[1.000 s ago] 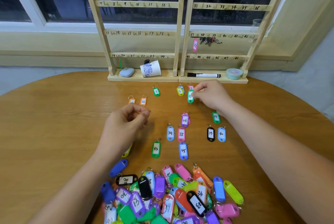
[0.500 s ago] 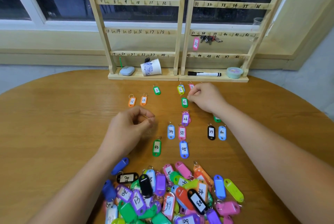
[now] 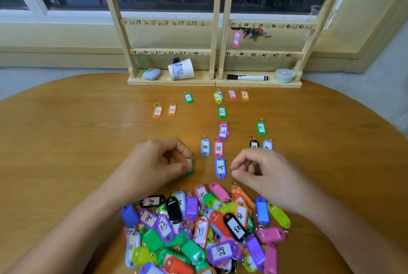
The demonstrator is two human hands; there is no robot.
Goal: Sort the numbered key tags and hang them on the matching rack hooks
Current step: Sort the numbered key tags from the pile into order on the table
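Table (image 3: 66,141), tag pile (image 3: 205,229) just nearside hands (image 3: 154,163) (image 3: 269,176)

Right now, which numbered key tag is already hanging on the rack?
The pink plastic tag marked 37: it alone hangs from the wooden rack, under its 37 label; the rest lie on the wooden table.

Your left fingers (image 3: 182,152) are covering most of the green tag (image 3: 189,171); your blurring right hand (image 3: 271,176) is hiding half the black tag (image 3: 254,143).
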